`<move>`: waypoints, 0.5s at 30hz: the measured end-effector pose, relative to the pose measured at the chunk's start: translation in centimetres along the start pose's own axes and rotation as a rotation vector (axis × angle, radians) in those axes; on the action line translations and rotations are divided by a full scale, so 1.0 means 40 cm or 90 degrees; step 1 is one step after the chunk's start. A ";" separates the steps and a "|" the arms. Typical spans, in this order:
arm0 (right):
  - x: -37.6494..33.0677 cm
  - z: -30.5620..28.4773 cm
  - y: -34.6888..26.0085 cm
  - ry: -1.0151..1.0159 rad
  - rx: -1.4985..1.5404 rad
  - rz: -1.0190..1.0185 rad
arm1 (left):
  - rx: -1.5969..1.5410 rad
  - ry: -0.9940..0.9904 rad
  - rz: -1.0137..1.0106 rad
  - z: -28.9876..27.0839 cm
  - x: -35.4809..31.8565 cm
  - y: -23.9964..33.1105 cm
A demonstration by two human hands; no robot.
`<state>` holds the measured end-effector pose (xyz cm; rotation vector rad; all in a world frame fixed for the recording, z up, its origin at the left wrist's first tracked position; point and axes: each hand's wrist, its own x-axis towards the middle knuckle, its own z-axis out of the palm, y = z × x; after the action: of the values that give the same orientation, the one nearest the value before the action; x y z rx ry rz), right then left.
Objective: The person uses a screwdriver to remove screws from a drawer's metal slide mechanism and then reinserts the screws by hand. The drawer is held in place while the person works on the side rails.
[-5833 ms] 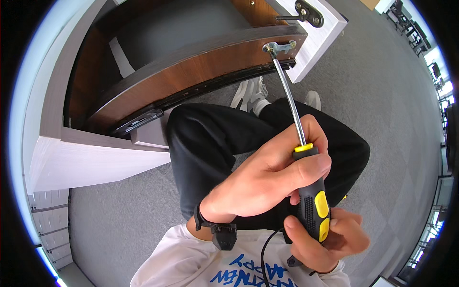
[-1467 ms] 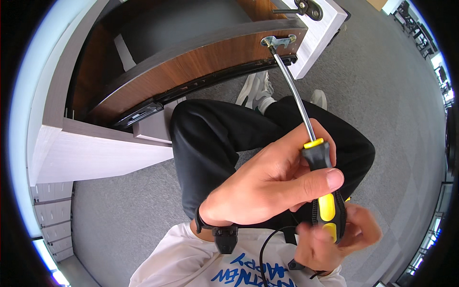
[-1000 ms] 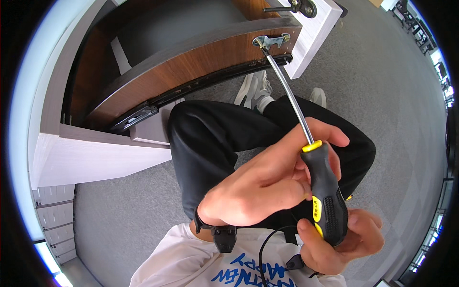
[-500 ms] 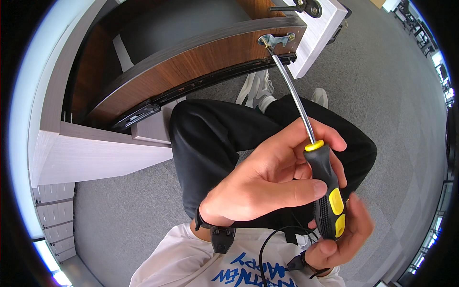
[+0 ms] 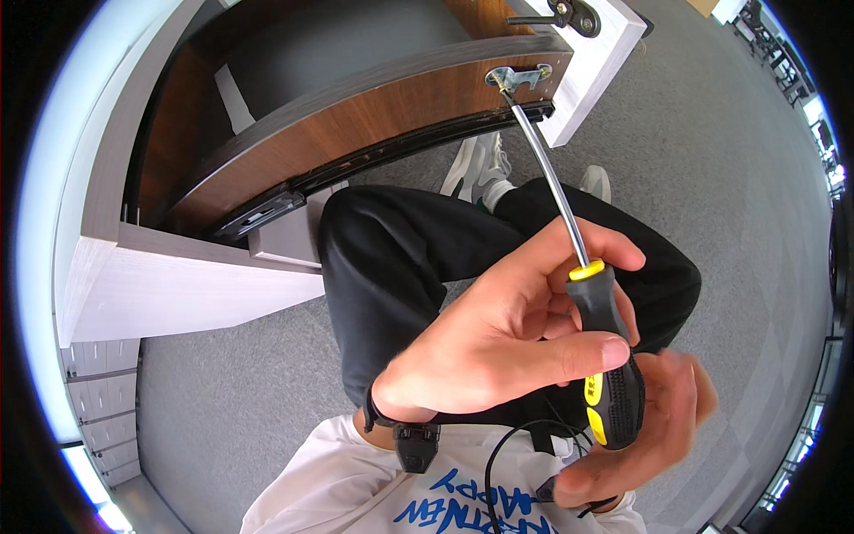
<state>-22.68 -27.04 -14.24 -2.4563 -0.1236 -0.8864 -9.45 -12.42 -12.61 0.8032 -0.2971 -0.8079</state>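
Both hands grip the screwdriver (image 5: 598,356): left hand (image 5: 498,343) closed round the upper handle to steady it, right hand (image 5: 645,427) cupping the butt – tip seated in the bracket (image 5: 518,77) on the drawer (image 5: 356,125).

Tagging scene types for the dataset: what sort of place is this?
Probably an office. Grey carpet floor, a wood-and-white desk unit with an open drawer or panel, and white filing drawers at left. Both hands hold a screwdriver whose tip sits at a metal bracket.
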 end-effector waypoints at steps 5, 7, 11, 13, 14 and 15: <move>-0.006 -0.002 -0.023 -0.023 0.066 0.221 | 0.006 0.000 0.047 0.002 0.011 -0.015; 0.003 -0.010 -0.008 -0.073 -0.042 -0.032 | -0.028 -0.010 0.039 0.002 0.009 -0.013; 0.005 -0.011 -0.004 -0.031 -0.113 -0.024 | 0.027 -0.007 0.038 0.003 0.012 -0.013; 0.007 -0.012 -0.002 -0.033 -0.117 -0.064 | 0.067 0.000 0.040 0.002 0.017 -0.016; 0.009 -0.012 0.000 -0.033 -0.115 -0.072 | 0.094 0.009 0.041 0.001 0.019 -0.018; 0.009 -0.012 0.000 -0.033 -0.113 -0.079 | 0.121 0.018 0.041 -0.002 0.021 -0.020</move>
<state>-22.67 -27.32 -13.71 -2.6611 -0.2275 -0.9216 -9.26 -13.35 -13.29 0.9770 -0.3766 -0.7145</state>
